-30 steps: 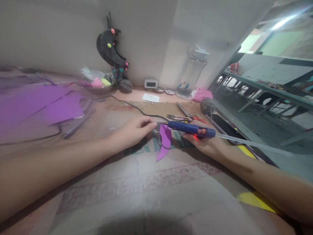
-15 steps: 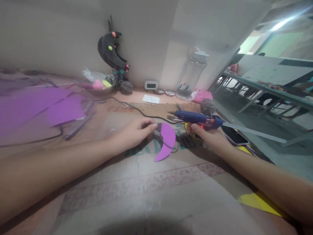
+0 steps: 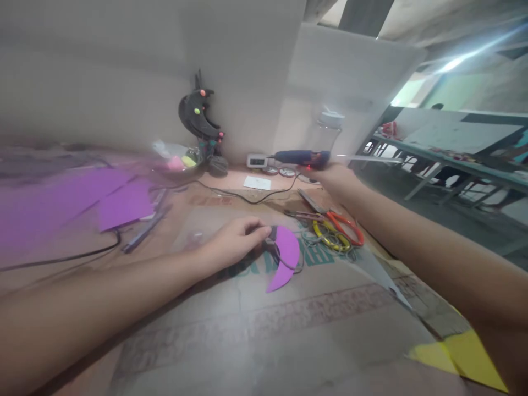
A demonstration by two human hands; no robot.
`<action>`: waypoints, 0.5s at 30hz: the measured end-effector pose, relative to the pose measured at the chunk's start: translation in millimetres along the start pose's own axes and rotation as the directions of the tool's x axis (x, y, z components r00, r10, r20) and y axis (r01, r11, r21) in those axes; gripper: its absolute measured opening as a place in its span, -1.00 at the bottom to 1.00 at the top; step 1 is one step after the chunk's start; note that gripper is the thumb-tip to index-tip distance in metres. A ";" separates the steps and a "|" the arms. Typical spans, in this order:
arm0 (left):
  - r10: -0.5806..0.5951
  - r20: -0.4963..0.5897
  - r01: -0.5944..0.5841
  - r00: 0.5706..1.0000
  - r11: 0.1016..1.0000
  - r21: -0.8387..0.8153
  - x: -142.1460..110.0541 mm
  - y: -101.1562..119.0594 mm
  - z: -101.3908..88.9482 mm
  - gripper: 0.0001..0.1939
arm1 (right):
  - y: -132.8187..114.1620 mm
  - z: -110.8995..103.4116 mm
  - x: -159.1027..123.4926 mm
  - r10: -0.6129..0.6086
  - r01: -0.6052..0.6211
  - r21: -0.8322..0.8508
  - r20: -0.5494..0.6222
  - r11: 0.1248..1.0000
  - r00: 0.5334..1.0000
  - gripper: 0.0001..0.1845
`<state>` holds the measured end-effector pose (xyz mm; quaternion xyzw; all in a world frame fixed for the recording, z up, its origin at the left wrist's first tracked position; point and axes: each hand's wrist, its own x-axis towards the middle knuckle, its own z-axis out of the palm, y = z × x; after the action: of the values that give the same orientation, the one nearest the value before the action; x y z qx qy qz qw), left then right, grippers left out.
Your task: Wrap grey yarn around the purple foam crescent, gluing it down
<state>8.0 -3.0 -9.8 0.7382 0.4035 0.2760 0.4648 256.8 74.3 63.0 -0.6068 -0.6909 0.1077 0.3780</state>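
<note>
My left hand (image 3: pixel 243 239) pinches the upper tip of a purple crescent cutout (image 3: pixel 287 253), where grey yarn (image 3: pixel 273 233) covers the end. A loose strand of that yarn crosses the crescent. Farther back, my right hand (image 3: pixel 330 175) is closed around a blue hot glue gun (image 3: pixel 299 158). A small red light glows on the gun, its nozzle points left, and a clear glue stick (image 3: pixel 367 159) sticks out of its rear. Orange-handled scissors (image 3: pixel 344 226) and a yellow-handled tool (image 3: pixel 328 236) lie to the right of the crescent, tangled with yarn.
Purple sheets (image 3: pixel 124 203) and a pen (image 3: pixel 144 231) lie on the left. At the back are a dark crescent ornament (image 3: pixel 198 115), a bowl (image 3: pixel 181 173), a small digital clock (image 3: pixel 256 160) and a bottle (image 3: pixel 329 132). A black cord (image 3: pixel 247 199) crosses the table. Yellow paper (image 3: pixel 466 352) lies front right.
My right hand has carried the glue gun back and left, away from the crescent, uncovering the scissors. My left hand keeps its pinch on the crescent. The view has tilted slightly upward.
</note>
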 end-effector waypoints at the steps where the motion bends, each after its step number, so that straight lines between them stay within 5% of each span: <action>1: -0.006 0.001 0.006 1.000 1.000 -0.006 0.1 -0.2 0.2 -0.67 | 0.8 9.1 14.7 0.034 -0.036 0.027 0.045 0.999 0.998 -0.64; 5: -0.014 0.018 0.015 1.000 1.000 -0.017 0.3 -1.4 0.5 -0.67 | 12.5 50.6 59.1 0.033 -0.044 0.081 0.132 0.996 0.991 -0.70; 9: -0.014 0.010 0.015 1.000 0.999 -0.039 0.3 -2.4 0.0 -0.67 | 30.9 78.7 72.4 0.032 -0.057 0.092 0.256 0.994 0.966 -0.72; 15: -0.045 0.009 0.046 0.999 0.994 -0.103 1.5 -1.0 -0.8 -0.67 | 30.7 71.2 63.0 -0.007 -0.008 0.051 0.302 0.999 0.953 -0.67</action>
<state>7.8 -1.2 -10.4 0.7048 0.4039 0.2833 0.5099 235.0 161.7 19.9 -0.5735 -0.7373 0.2170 0.2835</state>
